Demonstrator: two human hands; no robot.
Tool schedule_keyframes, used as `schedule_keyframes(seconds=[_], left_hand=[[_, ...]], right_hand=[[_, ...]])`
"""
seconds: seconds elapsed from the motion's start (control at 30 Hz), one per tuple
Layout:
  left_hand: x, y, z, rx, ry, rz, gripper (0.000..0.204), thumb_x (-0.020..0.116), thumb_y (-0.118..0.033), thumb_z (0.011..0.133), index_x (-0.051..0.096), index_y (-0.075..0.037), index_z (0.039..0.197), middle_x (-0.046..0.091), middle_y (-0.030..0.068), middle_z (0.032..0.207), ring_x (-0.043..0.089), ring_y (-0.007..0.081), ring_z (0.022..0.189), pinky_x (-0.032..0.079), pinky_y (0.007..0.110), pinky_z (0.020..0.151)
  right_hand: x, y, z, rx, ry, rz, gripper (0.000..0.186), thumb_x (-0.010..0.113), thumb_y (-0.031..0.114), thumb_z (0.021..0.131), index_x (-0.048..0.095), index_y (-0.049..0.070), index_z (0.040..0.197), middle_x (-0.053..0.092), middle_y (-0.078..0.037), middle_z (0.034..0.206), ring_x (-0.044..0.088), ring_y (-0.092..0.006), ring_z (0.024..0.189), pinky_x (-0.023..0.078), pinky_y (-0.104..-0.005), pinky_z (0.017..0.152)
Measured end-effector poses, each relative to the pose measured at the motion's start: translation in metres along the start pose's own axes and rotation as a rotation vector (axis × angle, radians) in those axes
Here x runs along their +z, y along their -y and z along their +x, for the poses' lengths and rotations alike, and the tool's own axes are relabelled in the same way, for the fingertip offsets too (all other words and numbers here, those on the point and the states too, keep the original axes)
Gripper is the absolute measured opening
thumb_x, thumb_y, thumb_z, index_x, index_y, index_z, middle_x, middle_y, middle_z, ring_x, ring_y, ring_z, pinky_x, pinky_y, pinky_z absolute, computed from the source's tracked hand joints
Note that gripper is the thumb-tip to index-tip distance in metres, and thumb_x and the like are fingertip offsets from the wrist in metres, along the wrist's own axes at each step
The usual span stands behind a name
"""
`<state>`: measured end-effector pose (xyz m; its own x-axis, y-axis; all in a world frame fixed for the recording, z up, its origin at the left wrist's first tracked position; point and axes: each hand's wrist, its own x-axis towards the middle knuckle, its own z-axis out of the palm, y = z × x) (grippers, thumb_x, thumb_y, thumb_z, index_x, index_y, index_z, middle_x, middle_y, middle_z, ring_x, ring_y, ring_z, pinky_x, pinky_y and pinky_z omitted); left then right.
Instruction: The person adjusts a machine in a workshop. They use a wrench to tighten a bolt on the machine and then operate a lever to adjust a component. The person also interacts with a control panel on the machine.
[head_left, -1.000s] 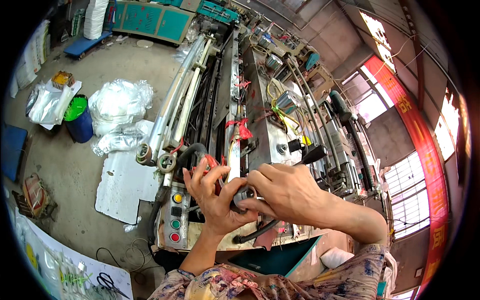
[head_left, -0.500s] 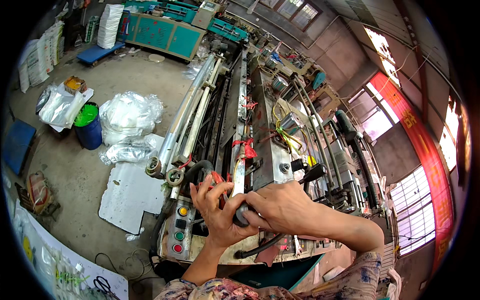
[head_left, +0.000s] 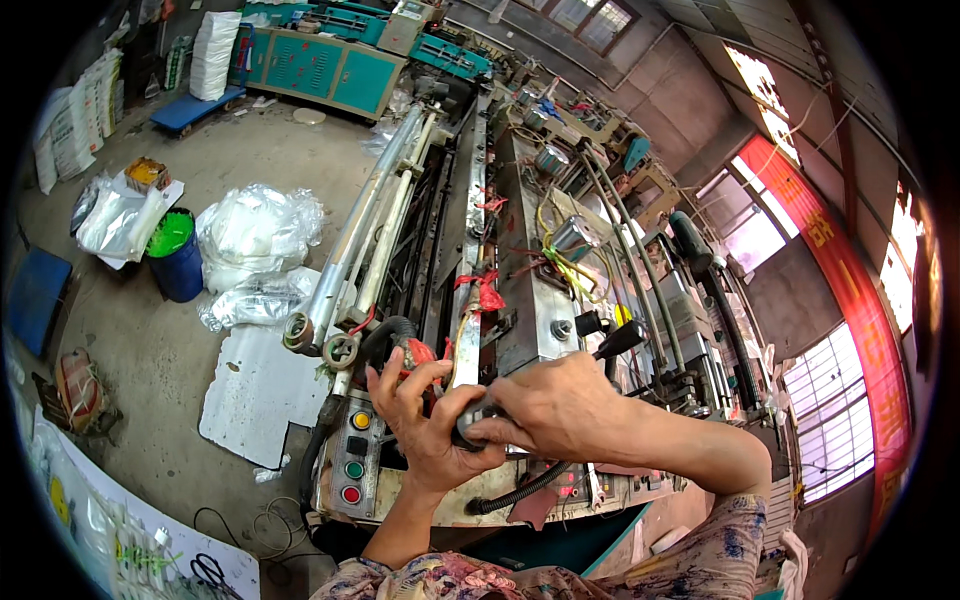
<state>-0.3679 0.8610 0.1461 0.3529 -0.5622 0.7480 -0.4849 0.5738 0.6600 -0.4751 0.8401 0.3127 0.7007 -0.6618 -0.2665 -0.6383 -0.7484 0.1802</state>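
A dark grey, rounded piece (head_left: 474, 424) sits between my two hands, over the near end of a long machine; I cannot make out its exact kind. My left hand (head_left: 428, 436) steadies it from the left with thumb and palm side, the other fingers raised and curved. From the right, my right hand (head_left: 560, 405) closes round it with thumb and bent fingers. Just beyond my left fingers are a red wrapping (head_left: 417, 352) and a thick black corrugated hose (head_left: 388, 338). A flat metal bar (head_left: 466, 350) with red ties runs away from my hands.
Left of my hands is a panel with yellow, green and red buttons (head_left: 354, 470). Metal rollers (head_left: 360, 230) run along the machine's left side. A black-handled lever (head_left: 622, 338) stands near my right hand. Plastic bundles (head_left: 262, 235) and a blue bucket (head_left: 174, 265) stand on the floor.
Both hands have shifted slightly left in the picture with the dark piece, as has the machine. My right hand has turned a little around the piece.
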Motion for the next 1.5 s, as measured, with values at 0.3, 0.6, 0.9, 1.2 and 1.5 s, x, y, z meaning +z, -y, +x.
schedule_keyframes(seconds=[0.3,0.6,0.9,1.2,1.5], left_hand=[[0.0,-0.001,0.002,0.019,0.008,-0.008,0.052,0.071,-0.06,0.074,0.059,-0.015,0.098,0.051,0.0077,0.116,0.034,0.0393,0.131,0.02,0.061,0.109],[0.004,-0.001,0.0,-0.027,-0.036,-0.028,0.039,0.068,-0.057,0.073,0.065,-0.022,0.09,0.051,0.0038,0.116,0.035,0.036,0.132,0.014,0.063,0.11],[0.003,-0.002,0.0,-0.024,-0.011,-0.021,0.046,0.065,-0.062,0.075,0.063,-0.02,0.095,0.051,0.0056,0.116,0.034,0.037,0.131,0.015,0.062,0.111],[0.002,-0.001,0.0,-0.028,-0.015,-0.028,0.049,0.063,-0.067,0.077,0.064,-0.022,0.095,0.049,0.0039,0.116,0.033,0.0355,0.133,0.014,0.063,0.11],[0.002,-0.001,0.0,-0.035,-0.034,-0.014,0.053,0.06,-0.071,0.078,0.064,-0.022,0.096,0.051,0.004,0.117,0.034,0.0359,0.132,0.014,0.063,0.11]], right_hand=[[0.012,-0.003,-0.002,-0.075,-0.169,-0.025,0.03,0.061,0.036,0.089,0.057,0.006,0.086,0.054,-0.005,0.056,0.059,-0.0245,0.047,0.044,-0.0371,0.04],[0.006,-0.002,0.0,-0.083,-0.043,-0.078,0.032,0.065,0.036,0.087,0.057,0.005,0.091,0.054,-0.006,0.063,0.06,-0.0247,0.051,0.044,-0.0376,0.042],[-0.005,0.003,0.001,-0.076,0.005,-0.123,0.034,0.067,0.036,0.086,0.056,0.005,0.093,0.056,-0.007,0.068,0.062,-0.0257,0.056,0.046,-0.0377,0.045],[-0.001,0.006,0.001,-0.102,-0.116,-0.067,0.037,0.064,0.04,0.088,0.056,0.004,0.087,0.057,-0.008,0.07,0.064,-0.026,0.059,0.046,-0.038,0.046],[0.001,0.005,0.0,-0.152,-0.256,0.142,0.03,0.059,0.031,0.089,0.058,0.001,0.085,0.062,-0.012,0.068,0.065,-0.0293,0.054,0.049,-0.0421,0.045]])
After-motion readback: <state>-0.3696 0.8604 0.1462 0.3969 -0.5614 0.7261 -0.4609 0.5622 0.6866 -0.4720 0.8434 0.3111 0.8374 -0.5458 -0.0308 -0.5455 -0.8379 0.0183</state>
